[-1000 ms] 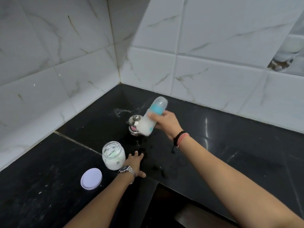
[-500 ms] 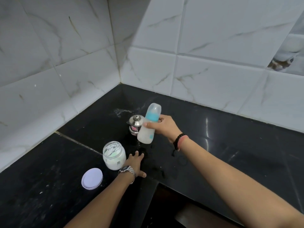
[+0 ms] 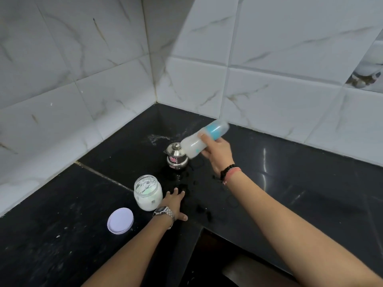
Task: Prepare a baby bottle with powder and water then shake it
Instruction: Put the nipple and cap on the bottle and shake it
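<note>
Just right of the frame's centre, the right hand (image 3: 217,151) grips the baby bottle (image 3: 204,138), fingers and thumb curled round its middle. The bottle is held in the air, tilted steeply so its blue collar and clear cap point to the upper right and its milky white base to the lower left; it is motion-blurred. Its base hangs just above and to the right of a small steel pot (image 3: 176,156) standing on the black countertop (image 3: 290,183). Lower in the frame, left of centre, the left hand (image 3: 174,204) rests flat on the counter with fingers straight and spread, holding nothing, just beside an open glass jar (image 3: 147,192) of white powder. The jar's white lid (image 3: 120,220) lies flat at lower left, near the jar. Dark wet spots dot the counter between the two hands.
</note>
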